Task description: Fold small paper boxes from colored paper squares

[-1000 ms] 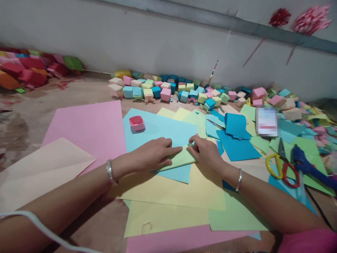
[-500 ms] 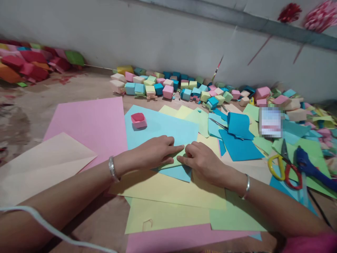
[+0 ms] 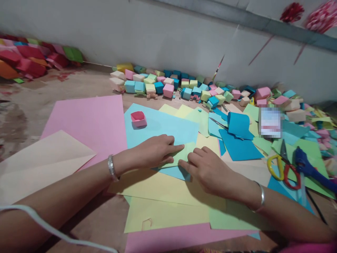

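A small folded piece of light green paper (image 3: 185, 153) lies over a blue sheet (image 3: 181, 172) in front of me. My left hand (image 3: 155, 151) rests on the green paper, its index finger stretched across it and its thumb apart, near the lower fold. At the right end of that fold is my right hand (image 3: 210, 168). Its fingers are curled in and its thumb points left, touching or just over the paper's edge; I see nothing inside the fingers. Beyond my left hand, a small pink paper box (image 3: 138, 119) sits open-topped on a light blue sheet (image 3: 163, 123).
Pink (image 3: 86, 119), cream (image 3: 44, 165) and yellow sheets (image 3: 163, 214) spread around my arms. Scissors (image 3: 284, 168) and a blue glue gun (image 3: 308, 165) lie at the right. Small paper cubes (image 3: 168, 90) line the wall. A white cable (image 3: 52, 228) crosses my left forearm.
My right hand has shifted slightly right, baring more of the green paper between the hands. My left hand keeps its place on the paper.
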